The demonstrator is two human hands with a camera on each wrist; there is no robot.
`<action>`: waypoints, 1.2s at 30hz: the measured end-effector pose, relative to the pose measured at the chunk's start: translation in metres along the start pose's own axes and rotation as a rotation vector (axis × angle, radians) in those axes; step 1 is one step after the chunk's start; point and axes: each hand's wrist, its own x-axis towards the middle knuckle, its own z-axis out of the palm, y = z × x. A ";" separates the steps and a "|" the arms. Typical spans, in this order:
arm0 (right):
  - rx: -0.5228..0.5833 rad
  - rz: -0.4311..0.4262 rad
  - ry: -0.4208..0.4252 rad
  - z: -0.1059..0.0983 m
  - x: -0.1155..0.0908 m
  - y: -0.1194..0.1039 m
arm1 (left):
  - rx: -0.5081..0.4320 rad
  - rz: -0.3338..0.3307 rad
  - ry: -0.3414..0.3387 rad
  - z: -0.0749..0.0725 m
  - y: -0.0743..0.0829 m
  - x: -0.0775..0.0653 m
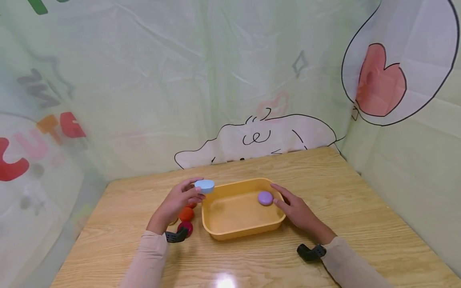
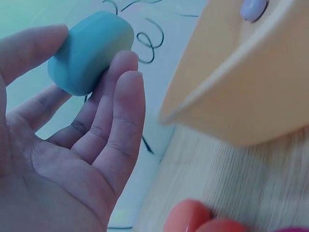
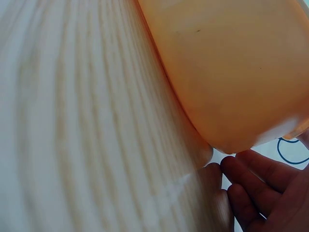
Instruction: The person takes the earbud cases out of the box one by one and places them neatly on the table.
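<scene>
My left hand (image 1: 179, 199) pinches a light-blue, rounded block (image 1: 204, 186), shaped much like a bar of soap, between thumb and fingers. It holds the block up at the left end of a yellow-orange plastic basin (image 1: 230, 234); in the left wrist view the block (image 2: 91, 53) is apart from the basin. At the basin's right end, my right hand (image 1: 297, 211) grips the rim, thumb over the edge. The right wrist view shows that hand's fingers (image 3: 256, 181) by the outer wall. Inside the basin, toward the right, lies a smooth purple rounded piece (image 1: 265, 198).
Left of the basin on the wooden table (image 1: 230, 264) sit an orange-red ball (image 1: 186, 214), a crimson ball (image 1: 185, 228) and another red piece partly behind my left hand. A printed curtain (image 1: 151, 88) hangs along the table's back edge.
</scene>
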 end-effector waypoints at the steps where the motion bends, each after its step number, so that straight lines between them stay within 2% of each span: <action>1: 0.000 0.001 -0.001 0.000 0.000 0.000 | -0.007 -0.003 0.006 -0.003 -0.001 0.000; 12: -0.005 -0.001 0.002 0.000 0.001 0.002 | -0.003 -0.026 0.079 -0.041 -0.015 -0.004; 20: -0.002 -0.002 0.002 0.001 0.000 0.003 | -0.001 -0.075 0.105 -0.066 -0.030 -0.001; 27: -0.009 -0.003 0.007 0.002 0.000 0.004 | -0.043 -0.097 0.122 -0.079 -0.038 0.002; 31: -0.013 -0.004 0.009 0.002 0.000 0.002 | -0.039 -0.106 0.109 -0.084 -0.041 0.004; 36: -0.026 -0.004 0.008 0.002 0.001 0.002 | -0.019 -0.159 0.129 -0.091 -0.047 0.007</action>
